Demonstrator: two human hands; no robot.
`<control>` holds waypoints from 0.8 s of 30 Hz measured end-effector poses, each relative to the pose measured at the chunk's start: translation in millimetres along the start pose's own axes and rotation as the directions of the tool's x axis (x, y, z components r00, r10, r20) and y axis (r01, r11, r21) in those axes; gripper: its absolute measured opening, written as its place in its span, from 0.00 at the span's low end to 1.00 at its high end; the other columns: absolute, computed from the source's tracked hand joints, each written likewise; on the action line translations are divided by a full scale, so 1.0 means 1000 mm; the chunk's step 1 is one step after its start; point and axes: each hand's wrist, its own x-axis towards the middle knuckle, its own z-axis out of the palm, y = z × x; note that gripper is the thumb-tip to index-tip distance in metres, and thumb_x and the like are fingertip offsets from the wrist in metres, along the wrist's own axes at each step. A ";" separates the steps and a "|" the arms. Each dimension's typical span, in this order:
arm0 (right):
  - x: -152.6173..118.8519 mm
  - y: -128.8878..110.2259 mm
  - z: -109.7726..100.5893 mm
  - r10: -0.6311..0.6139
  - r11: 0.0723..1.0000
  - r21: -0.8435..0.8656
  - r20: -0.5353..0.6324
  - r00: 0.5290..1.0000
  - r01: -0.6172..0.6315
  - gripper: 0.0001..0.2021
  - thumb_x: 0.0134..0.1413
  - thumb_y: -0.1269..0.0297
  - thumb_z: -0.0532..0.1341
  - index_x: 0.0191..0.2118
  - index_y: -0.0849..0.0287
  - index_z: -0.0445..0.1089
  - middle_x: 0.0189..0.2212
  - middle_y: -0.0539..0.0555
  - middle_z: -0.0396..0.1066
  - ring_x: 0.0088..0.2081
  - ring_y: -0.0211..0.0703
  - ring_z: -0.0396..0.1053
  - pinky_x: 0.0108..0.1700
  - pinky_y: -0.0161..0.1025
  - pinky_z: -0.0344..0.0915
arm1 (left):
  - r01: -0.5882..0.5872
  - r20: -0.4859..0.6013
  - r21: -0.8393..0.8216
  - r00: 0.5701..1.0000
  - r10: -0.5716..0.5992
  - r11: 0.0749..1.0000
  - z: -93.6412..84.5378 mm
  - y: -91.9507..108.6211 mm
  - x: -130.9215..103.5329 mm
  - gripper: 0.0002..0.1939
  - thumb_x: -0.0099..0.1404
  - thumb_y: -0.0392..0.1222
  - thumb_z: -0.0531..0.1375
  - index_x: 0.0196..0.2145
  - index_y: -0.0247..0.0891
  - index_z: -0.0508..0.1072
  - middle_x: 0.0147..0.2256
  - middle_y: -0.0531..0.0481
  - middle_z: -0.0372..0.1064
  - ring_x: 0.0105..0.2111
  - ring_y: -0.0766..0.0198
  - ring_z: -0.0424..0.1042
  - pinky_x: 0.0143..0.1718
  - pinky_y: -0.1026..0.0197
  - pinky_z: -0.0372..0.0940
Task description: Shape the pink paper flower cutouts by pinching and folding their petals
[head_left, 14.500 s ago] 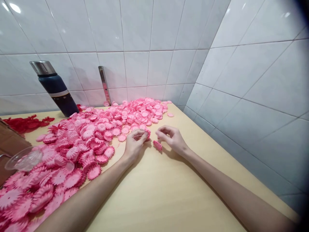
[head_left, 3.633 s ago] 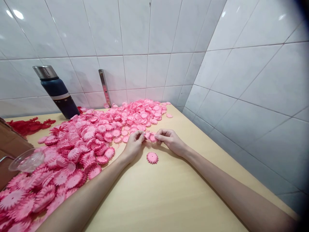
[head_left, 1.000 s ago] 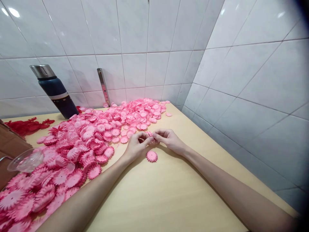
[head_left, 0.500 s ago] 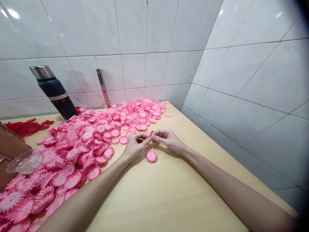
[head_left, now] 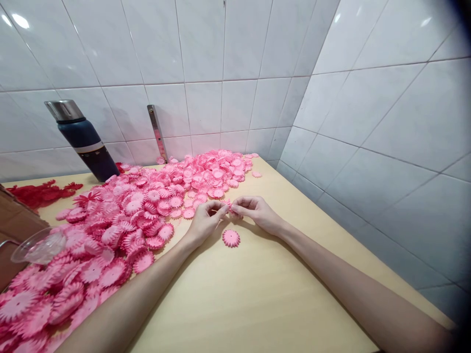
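Note:
Near the middle of the table, my left hand [head_left: 208, 220] and my right hand [head_left: 256, 212] pinch a small pink petal piece [head_left: 231, 211] between them. Fingertips cover most of it. Just below, a single pink scalloped disc [head_left: 231, 238] lies flat on the table. A large heap of similar pink discs [head_left: 121, 230] spreads along the left of my left hand and arm, reaching back toward the wall.
A dark blue bottle [head_left: 90, 144] with a steel cap stands at the back left. Red pieces [head_left: 40, 193], a clear plastic lid [head_left: 39, 247] and a cardboard box [head_left: 18, 223] are at the left. A metal strip [head_left: 157, 133] leans on the tiled wall.
My fingertips have moved slightly apart, and more of the pink piece shows between them. The disc below and the heap stay where they were.

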 end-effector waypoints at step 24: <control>0.004 0.006 0.000 0.005 0.995 0.104 -0.126 0.992 0.008 0.14 0.46 0.54 0.69 0.31 0.61 0.71 0.25 0.51 0.68 0.27 0.37 0.63 0.33 0.38 0.60 | -0.018 -0.219 -0.091 0.976 -0.003 0.996 0.004 -0.001 0.001 0.14 0.56 0.46 0.65 0.35 0.34 0.72 0.30 0.48 0.71 0.29 0.66 0.70 0.30 0.65 0.66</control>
